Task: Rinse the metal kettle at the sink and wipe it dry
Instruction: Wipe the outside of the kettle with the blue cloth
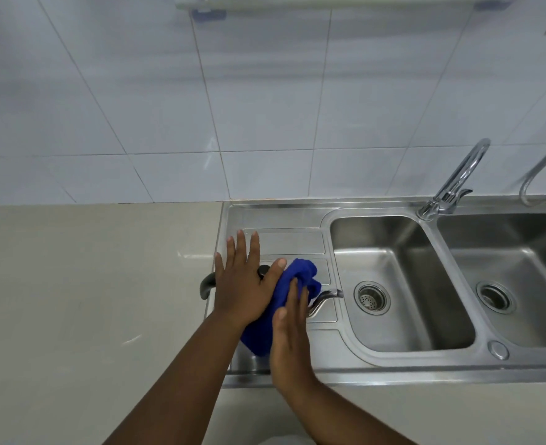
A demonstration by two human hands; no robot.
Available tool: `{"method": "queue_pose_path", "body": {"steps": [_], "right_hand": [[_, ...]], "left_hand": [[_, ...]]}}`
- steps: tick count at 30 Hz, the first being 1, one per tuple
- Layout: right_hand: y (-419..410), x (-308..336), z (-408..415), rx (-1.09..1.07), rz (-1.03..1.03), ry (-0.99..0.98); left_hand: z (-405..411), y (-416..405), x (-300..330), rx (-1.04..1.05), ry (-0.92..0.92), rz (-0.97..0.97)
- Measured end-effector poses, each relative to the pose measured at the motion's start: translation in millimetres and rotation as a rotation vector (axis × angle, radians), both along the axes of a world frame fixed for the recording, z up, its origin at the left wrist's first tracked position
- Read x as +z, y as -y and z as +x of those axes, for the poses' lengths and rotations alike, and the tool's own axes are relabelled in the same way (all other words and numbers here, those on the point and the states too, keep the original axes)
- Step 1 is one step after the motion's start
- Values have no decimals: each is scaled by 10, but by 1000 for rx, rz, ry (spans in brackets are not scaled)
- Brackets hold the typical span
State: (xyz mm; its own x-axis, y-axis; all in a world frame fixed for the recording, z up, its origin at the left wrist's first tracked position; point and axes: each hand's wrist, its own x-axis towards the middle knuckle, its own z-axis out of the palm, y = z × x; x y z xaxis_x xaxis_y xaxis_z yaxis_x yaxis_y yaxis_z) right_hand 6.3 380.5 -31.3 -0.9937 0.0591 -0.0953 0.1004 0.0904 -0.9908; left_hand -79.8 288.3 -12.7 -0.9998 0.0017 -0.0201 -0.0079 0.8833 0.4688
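My left hand (241, 284) lies flat with fingers spread over the top of the metal kettle (324, 297), palm down on the lid, not curled around anything. My right hand (289, 332) presses a blue cloth (292, 284) against the kettle's side, fingers straight and laid along the fabric rather than closed around it. The cloth bunches between my two hands and covers most of the kettle's body. I can make out only the kettle's black lid knob (263, 271) under my left thumb, its dark handle (206, 285) sticking out to the left, and its curved spout (324, 298) pointing right toward the basin. The kettle stands on the ribbed drainboard (287, 242) of the steel sink (403, 358), left of the two basins. The tap (457, 181) rises behind them.
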Motion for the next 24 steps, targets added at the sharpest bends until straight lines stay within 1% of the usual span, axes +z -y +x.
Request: {"method": "queue_pose_path", "body": {"steps": [2, 4, 7, 9, 13, 17, 20, 22, 24], "right_hand": [[-62, 148, -242, 2, -72, 30], [-159, 326, -561, 64, -117, 165], [-308, 568, -956, 285, -31, 412], [-387, 661, -1095, 398, 13, 496], [-562, 669, -1057, 536, 73, 496], [-839, 527, -940, 655, -50, 454], [-905, 430, -1003, 735, -65, 408], [-837, 394, -1119, 752, -80, 416], [-734, 332, -1221, 734, -99, 433]], "left_hand": [[12, 16, 0, -32, -23, 25], [22, 29, 20, -59, -40, 31], [30, 31, 33, -100, -67, 34], [9, 43, 19, -129, -85, 32], [-59, 73, -1, -150, -89, 1], [56, -35, 29, 23, -34, -35], [111, -94, 15, 76, 9, 94], [99, -114, 12, 91, 18, 177], [88, -129, 4, 99, 11, 185]]}}
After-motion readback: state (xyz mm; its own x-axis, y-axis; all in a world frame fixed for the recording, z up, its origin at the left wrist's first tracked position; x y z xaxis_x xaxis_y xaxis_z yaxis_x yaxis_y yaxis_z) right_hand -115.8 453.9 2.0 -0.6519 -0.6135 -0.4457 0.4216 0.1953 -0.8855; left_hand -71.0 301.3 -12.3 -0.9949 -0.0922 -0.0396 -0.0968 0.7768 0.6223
